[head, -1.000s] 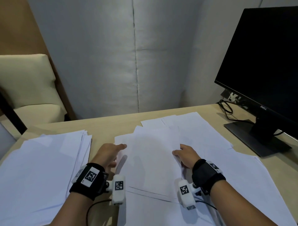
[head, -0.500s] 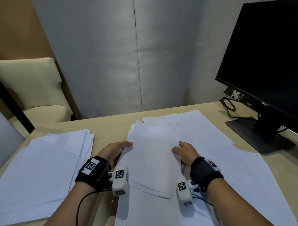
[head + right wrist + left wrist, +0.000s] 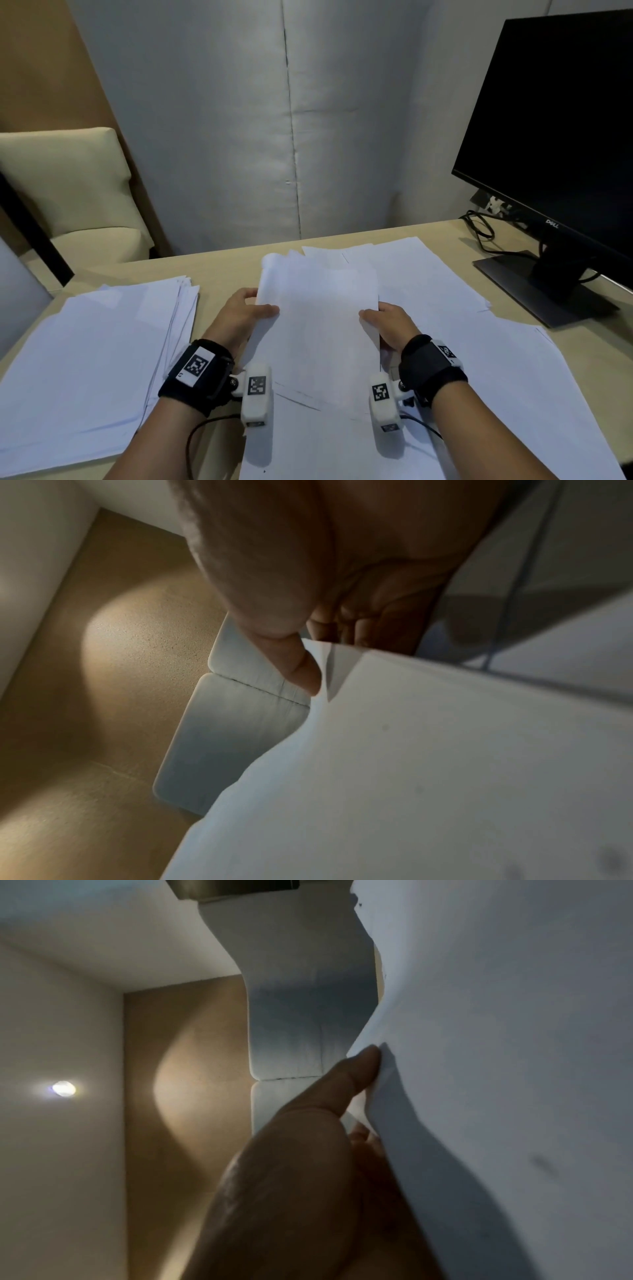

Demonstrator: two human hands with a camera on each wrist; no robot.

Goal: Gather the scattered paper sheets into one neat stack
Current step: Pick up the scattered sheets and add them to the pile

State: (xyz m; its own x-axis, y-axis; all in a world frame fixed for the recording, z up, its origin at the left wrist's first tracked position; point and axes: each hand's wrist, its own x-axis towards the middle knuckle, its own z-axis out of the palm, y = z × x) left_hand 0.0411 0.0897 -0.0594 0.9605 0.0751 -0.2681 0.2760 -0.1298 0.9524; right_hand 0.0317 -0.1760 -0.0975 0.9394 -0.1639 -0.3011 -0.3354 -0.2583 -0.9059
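A bunch of white paper sheets (image 3: 320, 322) is held up off the desk at the centre of the head view, its far end tilted up. My left hand (image 3: 251, 310) grips its left edge, thumb on top and fingers behind. My right hand (image 3: 380, 317) pinches the right edge. The left wrist view shows my thumb (image 3: 359, 1069) pressed on the sheets (image 3: 496, 1069). In the right wrist view my thumb (image 3: 301, 666) lies on the sheets (image 3: 411, 764). More loose sheets (image 3: 479, 342) lie spread under and to the right. A stack of paper (image 3: 92, 359) lies at the left.
A black monitor (image 3: 565, 120) on a stand (image 3: 534, 291) occupies the right of the wooden desk (image 3: 222, 267), with cables (image 3: 483, 233) behind it. A cream chair (image 3: 65, 185) stands beyond the desk's left end. A grey padded wall closes the back.
Both hands have closed in on the middle sheets and lifted them off the desk; my left hand went from lying flat beside the paper to gripping its left edge.
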